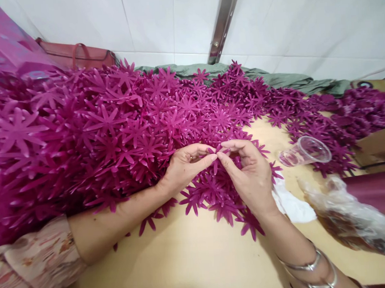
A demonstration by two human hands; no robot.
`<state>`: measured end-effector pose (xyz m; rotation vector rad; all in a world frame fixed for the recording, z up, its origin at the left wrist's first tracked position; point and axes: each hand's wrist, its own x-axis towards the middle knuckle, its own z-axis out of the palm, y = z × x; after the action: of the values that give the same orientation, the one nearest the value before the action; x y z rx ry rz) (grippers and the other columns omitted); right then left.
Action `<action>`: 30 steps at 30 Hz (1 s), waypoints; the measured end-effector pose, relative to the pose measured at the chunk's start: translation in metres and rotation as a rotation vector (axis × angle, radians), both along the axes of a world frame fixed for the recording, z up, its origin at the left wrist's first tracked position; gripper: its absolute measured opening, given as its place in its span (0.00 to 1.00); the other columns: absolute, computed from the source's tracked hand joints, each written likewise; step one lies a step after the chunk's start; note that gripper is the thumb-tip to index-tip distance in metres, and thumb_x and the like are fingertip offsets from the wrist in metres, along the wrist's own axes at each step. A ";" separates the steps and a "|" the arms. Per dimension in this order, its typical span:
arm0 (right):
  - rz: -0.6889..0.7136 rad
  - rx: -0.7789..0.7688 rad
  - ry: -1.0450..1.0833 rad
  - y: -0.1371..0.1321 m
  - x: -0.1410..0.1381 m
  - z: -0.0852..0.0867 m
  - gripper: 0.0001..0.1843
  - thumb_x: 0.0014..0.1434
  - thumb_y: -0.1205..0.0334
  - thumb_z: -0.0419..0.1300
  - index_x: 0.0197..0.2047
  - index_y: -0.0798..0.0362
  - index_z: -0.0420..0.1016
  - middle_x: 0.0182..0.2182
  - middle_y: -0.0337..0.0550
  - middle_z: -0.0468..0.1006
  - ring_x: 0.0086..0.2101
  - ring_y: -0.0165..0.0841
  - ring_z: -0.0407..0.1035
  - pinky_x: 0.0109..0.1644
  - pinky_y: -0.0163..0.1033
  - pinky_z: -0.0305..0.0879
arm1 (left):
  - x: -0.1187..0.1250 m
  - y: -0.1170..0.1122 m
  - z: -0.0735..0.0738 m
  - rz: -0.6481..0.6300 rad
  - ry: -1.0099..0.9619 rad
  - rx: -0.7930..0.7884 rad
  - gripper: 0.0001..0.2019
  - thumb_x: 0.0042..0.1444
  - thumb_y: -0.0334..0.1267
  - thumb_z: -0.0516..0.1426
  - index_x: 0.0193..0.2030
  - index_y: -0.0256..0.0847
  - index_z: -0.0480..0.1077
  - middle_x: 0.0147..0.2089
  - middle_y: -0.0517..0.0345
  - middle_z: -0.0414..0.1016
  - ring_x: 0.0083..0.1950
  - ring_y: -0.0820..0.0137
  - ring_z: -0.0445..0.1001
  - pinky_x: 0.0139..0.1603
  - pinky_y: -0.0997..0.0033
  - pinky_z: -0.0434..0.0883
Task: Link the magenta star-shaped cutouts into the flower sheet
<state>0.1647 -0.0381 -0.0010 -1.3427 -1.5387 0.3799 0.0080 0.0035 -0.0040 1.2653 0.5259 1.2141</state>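
Observation:
Between my two hands is a small magenta flower-shaped cutout (215, 164) with narrow petals. My left hand (188, 161) pinches it with thumb and fingertips from the left. From the right, my right hand (248, 171) pinches it too, so the fingertips nearly meet. Part of the cutout is hidden behind the fingers. Just beyond and beneath both hands spreads a big heap of similar magenta flower cutouts (113, 118). A few of them (226, 206) lie on the pale table (173, 261) nearer to me.
To the right lie a clear plastic cup (313, 149) on its side, a white tissue (295, 205) and a clear plastic bag (348, 217) with brown contents. A red handbag (78, 53) and green cloth (292, 80) sit along the tiled wall (160, 21). Darker cutouts (365, 109) fill the far right.

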 end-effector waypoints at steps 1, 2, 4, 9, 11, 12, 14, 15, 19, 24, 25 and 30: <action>0.013 -0.019 0.041 0.000 -0.001 -0.001 0.29 0.62 0.46 0.57 0.54 0.63 0.67 0.46 0.43 0.69 0.45 0.06 0.65 0.53 0.14 0.65 | -0.001 0.000 0.001 0.002 0.013 0.006 0.08 0.55 0.33 0.66 0.40 0.32 0.76 0.39 0.58 0.80 0.40 0.79 0.77 0.46 0.85 0.73; 0.011 -0.017 0.064 0.000 -0.002 0.000 0.29 0.62 0.46 0.58 0.53 0.64 0.66 0.45 0.43 0.69 0.44 0.06 0.65 0.52 0.14 0.65 | -0.001 0.000 0.001 0.003 0.024 0.006 0.07 0.55 0.33 0.66 0.40 0.33 0.76 0.38 0.58 0.80 0.39 0.80 0.77 0.45 0.85 0.72; -0.038 0.027 0.031 -0.001 -0.004 0.003 0.26 0.61 0.47 0.59 0.49 0.64 0.69 0.44 0.42 0.69 0.44 0.06 0.64 0.52 0.15 0.64 | -0.002 -0.001 0.002 -0.002 0.035 -0.005 0.07 0.56 0.34 0.66 0.39 0.33 0.77 0.38 0.58 0.80 0.38 0.80 0.77 0.45 0.84 0.73; -0.161 0.163 -0.191 -0.005 -0.006 0.012 0.16 0.60 0.52 0.60 0.41 0.56 0.79 0.45 0.39 0.69 0.48 0.04 0.62 0.59 0.13 0.60 | -0.002 -0.001 0.001 -0.001 0.036 -0.013 0.07 0.58 0.34 0.65 0.40 0.33 0.78 0.40 0.55 0.81 0.40 0.78 0.78 0.46 0.83 0.74; -0.172 0.164 -0.223 -0.005 -0.005 0.012 0.16 0.61 0.51 0.60 0.43 0.52 0.81 0.46 0.37 0.69 0.48 0.04 0.62 0.59 0.15 0.59 | -0.001 -0.003 0.000 0.017 0.045 0.026 0.06 0.58 0.34 0.64 0.41 0.33 0.78 0.40 0.55 0.81 0.40 0.78 0.78 0.46 0.83 0.74; -0.179 0.156 -0.233 -0.004 -0.005 0.012 0.16 0.61 0.50 0.60 0.44 0.50 0.81 0.46 0.37 0.69 0.48 0.05 0.62 0.59 0.16 0.59 | -0.001 -0.004 -0.001 0.028 0.058 0.049 0.06 0.59 0.34 0.64 0.41 0.33 0.78 0.41 0.55 0.81 0.40 0.77 0.78 0.46 0.83 0.74; -0.190 0.135 -0.241 -0.004 -0.004 0.011 0.16 0.61 0.49 0.60 0.43 0.49 0.81 0.46 0.36 0.69 0.48 0.06 0.63 0.59 0.19 0.58 | -0.001 -0.006 -0.002 0.056 0.093 0.093 0.07 0.59 0.35 0.63 0.42 0.33 0.78 0.41 0.54 0.81 0.41 0.76 0.77 0.46 0.82 0.73; -0.195 0.125 -0.239 -0.004 -0.004 0.010 0.16 0.61 0.48 0.60 0.43 0.49 0.82 0.46 0.36 0.69 0.48 0.06 0.63 0.60 0.20 0.58 | -0.002 -0.008 -0.003 0.070 0.117 0.114 0.08 0.60 0.36 0.63 0.43 0.34 0.78 0.42 0.54 0.81 0.41 0.76 0.77 0.46 0.81 0.73; -0.195 0.078 -0.195 -0.004 -0.005 0.010 0.16 0.60 0.48 0.60 0.41 0.49 0.82 0.46 0.34 0.70 0.49 0.07 0.63 0.60 0.21 0.56 | -0.003 -0.011 -0.005 0.138 0.224 0.183 0.09 0.62 0.37 0.62 0.45 0.35 0.79 0.41 0.55 0.80 0.40 0.76 0.76 0.44 0.81 0.72; -0.178 -0.005 -0.098 -0.006 -0.007 0.011 0.18 0.59 0.47 0.59 0.40 0.53 0.82 0.47 0.36 0.70 0.49 0.07 0.63 0.60 0.20 0.57 | -0.004 -0.012 -0.004 0.168 0.254 0.225 0.08 0.61 0.36 0.62 0.45 0.35 0.79 0.41 0.57 0.81 0.40 0.75 0.78 0.44 0.81 0.73; -0.183 -0.008 -0.090 -0.006 -0.008 0.011 0.19 0.59 0.48 0.60 0.40 0.54 0.82 0.47 0.36 0.70 0.49 0.08 0.63 0.59 0.20 0.57 | -0.004 -0.012 -0.004 0.191 0.283 0.265 0.08 0.61 0.35 0.62 0.45 0.36 0.80 0.42 0.57 0.81 0.41 0.75 0.78 0.44 0.81 0.73; -0.202 0.026 -0.090 -0.005 -0.012 0.009 0.16 0.57 0.52 0.60 0.37 0.56 0.81 0.44 0.34 0.71 0.48 0.07 0.63 0.59 0.19 0.57 | -0.005 -0.013 0.002 0.302 0.445 0.421 0.08 0.61 0.34 0.61 0.44 0.38 0.81 0.43 0.59 0.82 0.42 0.73 0.80 0.47 0.79 0.75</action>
<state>0.1524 -0.0432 0.0079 -1.4961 -1.4589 0.1746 0.0025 -0.0095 -0.0019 1.8875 0.8365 1.3399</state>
